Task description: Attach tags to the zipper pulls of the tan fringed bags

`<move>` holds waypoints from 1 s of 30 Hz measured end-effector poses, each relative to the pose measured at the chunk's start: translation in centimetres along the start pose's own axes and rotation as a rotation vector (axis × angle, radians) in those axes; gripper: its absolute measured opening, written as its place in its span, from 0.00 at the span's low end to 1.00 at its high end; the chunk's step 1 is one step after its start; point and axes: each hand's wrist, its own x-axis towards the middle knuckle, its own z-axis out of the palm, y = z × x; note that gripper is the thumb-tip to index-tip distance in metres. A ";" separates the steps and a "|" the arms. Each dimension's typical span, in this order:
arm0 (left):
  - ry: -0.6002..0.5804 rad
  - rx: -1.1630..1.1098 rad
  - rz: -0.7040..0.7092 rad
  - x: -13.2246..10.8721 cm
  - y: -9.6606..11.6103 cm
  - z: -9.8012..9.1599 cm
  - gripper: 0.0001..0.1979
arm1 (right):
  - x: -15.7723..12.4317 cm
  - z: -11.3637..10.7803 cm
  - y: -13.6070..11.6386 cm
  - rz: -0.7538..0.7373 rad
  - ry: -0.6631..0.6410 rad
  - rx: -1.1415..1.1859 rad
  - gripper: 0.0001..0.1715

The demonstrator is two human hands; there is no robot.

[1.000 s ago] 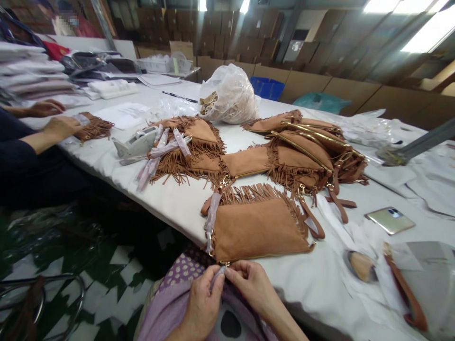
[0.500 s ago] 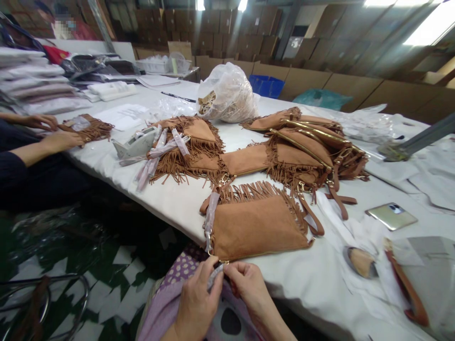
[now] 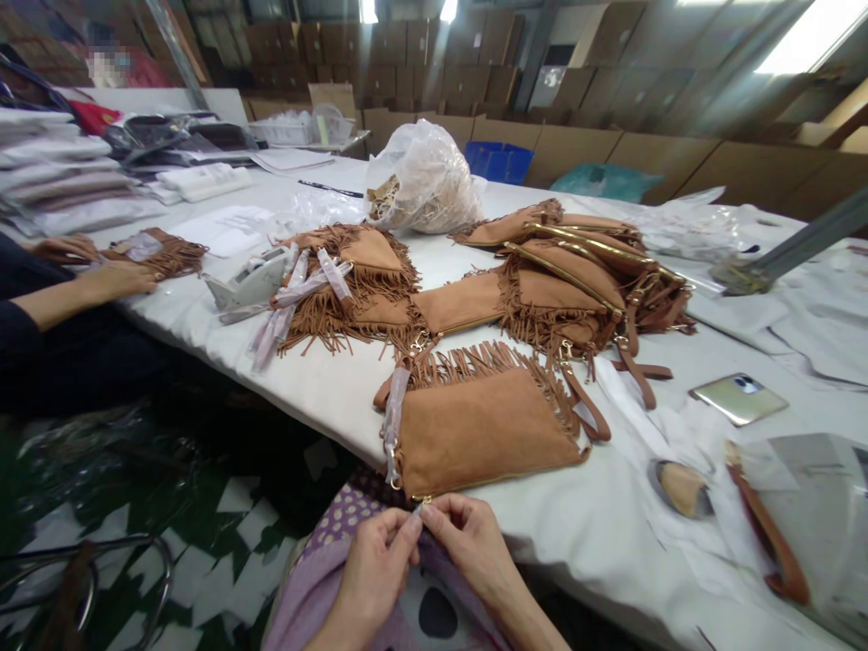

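A tan suede bag (image 3: 492,429) with a fringe along its far side lies at the table's near edge. Its zipper runs along the side facing me, with gold hardware at the left corner. Just below that corner, my left hand (image 3: 376,561) and my right hand (image 3: 471,542) meet fingertip to fingertip. Both pinch the bag's zipper pull (image 3: 417,510), which is wrapped in something pale and mostly hidden by the fingers. A strap loop (image 3: 394,411) in clear wrapping hangs at the bag's left end.
More fringed bags (image 3: 570,271) lie piled behind. A tape dispenser (image 3: 250,278), a plastic bag of stuffing (image 3: 427,181) and a phone (image 3: 739,399) are on the table. At left, another person's hands (image 3: 115,280) hold a fringed piece. A metal post (image 3: 806,240) rises at right.
My left fingers have closed in on the wrapped pull, and less of it shows. My right hand stays beside them, still pinching. The view has shifted slightly.
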 end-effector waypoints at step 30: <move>-0.125 -0.304 -0.114 0.0 0.0 1.0 0.22 | -2.3 2.8 0.7 0.089 0.113 0.742 0.35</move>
